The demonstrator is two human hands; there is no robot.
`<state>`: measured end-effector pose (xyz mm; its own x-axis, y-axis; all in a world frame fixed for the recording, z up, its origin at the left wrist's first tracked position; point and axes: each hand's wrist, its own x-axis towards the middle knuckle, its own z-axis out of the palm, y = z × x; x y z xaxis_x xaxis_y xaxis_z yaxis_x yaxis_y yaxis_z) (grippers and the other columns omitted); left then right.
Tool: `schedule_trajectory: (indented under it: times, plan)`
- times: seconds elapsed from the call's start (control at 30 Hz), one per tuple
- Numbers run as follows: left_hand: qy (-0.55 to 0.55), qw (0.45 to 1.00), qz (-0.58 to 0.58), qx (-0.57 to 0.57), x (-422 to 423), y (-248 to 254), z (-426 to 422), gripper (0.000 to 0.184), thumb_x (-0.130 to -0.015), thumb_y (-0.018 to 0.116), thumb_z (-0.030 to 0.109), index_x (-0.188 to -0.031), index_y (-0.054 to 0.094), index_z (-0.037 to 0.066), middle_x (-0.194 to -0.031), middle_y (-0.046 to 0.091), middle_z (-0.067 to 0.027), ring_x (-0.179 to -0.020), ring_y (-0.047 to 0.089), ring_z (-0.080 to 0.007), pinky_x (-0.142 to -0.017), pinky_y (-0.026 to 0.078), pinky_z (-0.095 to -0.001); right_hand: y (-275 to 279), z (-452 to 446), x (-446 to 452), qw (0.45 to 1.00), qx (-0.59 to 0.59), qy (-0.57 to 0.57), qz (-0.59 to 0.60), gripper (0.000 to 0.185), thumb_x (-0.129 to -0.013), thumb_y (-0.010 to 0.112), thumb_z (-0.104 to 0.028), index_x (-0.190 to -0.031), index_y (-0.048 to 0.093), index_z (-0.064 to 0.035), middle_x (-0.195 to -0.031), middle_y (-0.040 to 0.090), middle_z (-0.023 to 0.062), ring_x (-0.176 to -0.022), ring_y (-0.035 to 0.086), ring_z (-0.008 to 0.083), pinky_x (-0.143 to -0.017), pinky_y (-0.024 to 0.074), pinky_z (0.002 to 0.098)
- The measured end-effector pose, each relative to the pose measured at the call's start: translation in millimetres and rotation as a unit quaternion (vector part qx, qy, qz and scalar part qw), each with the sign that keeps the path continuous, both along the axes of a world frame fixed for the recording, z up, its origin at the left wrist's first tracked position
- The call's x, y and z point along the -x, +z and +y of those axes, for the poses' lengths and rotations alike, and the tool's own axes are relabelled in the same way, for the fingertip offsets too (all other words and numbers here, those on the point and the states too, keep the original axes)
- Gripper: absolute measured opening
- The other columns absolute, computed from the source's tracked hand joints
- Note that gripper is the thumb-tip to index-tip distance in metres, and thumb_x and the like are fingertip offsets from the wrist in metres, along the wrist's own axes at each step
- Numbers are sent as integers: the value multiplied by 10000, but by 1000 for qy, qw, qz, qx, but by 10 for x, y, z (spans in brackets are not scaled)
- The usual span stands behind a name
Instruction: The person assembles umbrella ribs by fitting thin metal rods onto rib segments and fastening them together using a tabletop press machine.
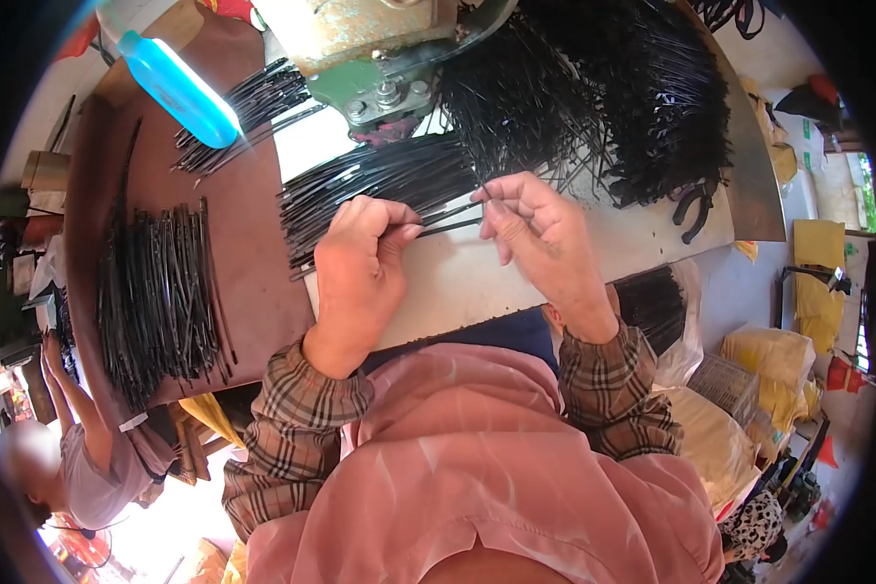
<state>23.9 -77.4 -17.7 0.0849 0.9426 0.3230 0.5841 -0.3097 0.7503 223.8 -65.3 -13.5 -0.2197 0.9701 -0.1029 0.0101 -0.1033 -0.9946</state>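
Observation:
My left hand (365, 258) is closed, thumb pressed against the fingers, pinching one end of a thin black strip (450, 229). At the strip's other end my right hand (545, 234) also pinches, with thumb and forefinger together. The strip runs nearly level between them, above the pale table board (438, 282). Just behind my hands lies a row of similar thin black strips (380, 180). Whether a second strip lies in my fingers is hard to make out. A large tangled heap of black strips (662, 97) covers the back right.
A green-based machine (384, 92) stands behind the row of strips. Left of it hangs a bright blue lamp-like object (180, 92). Another strip bundle (161, 302) lies on the brown surface (248, 292). Black-handled pliers (693, 209) rest at right. Another person (107, 462) is at far left.

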Motion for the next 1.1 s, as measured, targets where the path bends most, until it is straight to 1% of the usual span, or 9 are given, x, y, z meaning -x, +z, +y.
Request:
schedule_trajectory:
  times: [0.07,0.2,0.27,0.37,0.4,0.5,0.53,0.63,1.1]
  plan:
    - [6,999,-38,35,14,36,-6,76,-814,654,-43,-866,627,4,-780,607,-95,-668,570,-220,-613,451,-314,-4,-6,82,998,16,5,65,164,-981,558,-91,-1089,592,27,-815,624,27,-651,515,25,-590,430,176]
    - [6,970,-174,172,37,11,-20,73,-865,624,-40,-928,648,-12,-771,604,-60,-598,546,-113,-564,433,-249,-34,-2,133,998,9,-1,64,161,-981,557,-94,-1088,588,24,-808,624,34,-648,527,35,-588,443,183]
    - [-6,960,-187,207,116,14,-14,108,-896,594,-26,-979,658,-3,-778,591,-24,-602,520,-76,-564,425,-232,-30,16,131,999,0,-21,44,147,-980,559,-94,-1065,596,20,-802,626,25,-658,538,37,-586,446,192]
    - [-13,946,-219,238,218,53,56,170,-954,533,24,-1073,655,21,-788,552,29,-600,450,-20,-535,362,-179,-168,164,115,991,-130,-15,-40,123,-977,562,-91,-1028,608,10,-792,630,7,-678,551,34,-585,451,210]
    - [-15,942,-230,246,236,85,98,193,-976,510,45,-1107,651,30,-792,535,46,-598,421,-2,-521,332,-157,-33,178,194,987,-143,-17,-76,103,-949,586,-91,-985,623,-2,-786,673,49,-656,632,125,-593,489,279]
    - [-1,923,-286,256,231,208,221,216,-980,498,48,-1141,642,32,-822,525,55,-606,412,10,-511,315,-146,97,339,360,917,-300,5,-263,100,-912,608,-98,-963,636,-16,-825,689,126,-681,671,277,-620,518,348]
    - [6,926,-280,252,260,195,267,255,-981,500,45,-1195,637,39,-815,523,51,-611,410,15,-506,302,-139,116,385,409,915,-305,1,-264,106,-881,622,-106,-949,660,-34,-853,674,168,-752,650,367,-643,525,401]
    - [4,917,-318,243,321,183,333,288,-981,498,41,-1235,634,45,-806,523,49,-601,409,9,-503,299,-141,82,475,484,914,-337,-9,-228,103,-881,620,-100,-941,677,-39,-831,677,169,-729,658,357,-627,522,403]
    - [2,951,-254,175,358,34,397,292,-976,501,1,-1219,657,42,-804,534,27,-593,424,-14,-498,318,-157,104,487,536,916,-318,-52,-239,102,-870,625,-57,-941,677,-7,-788,662,200,-697,654,364,-593,513,384]
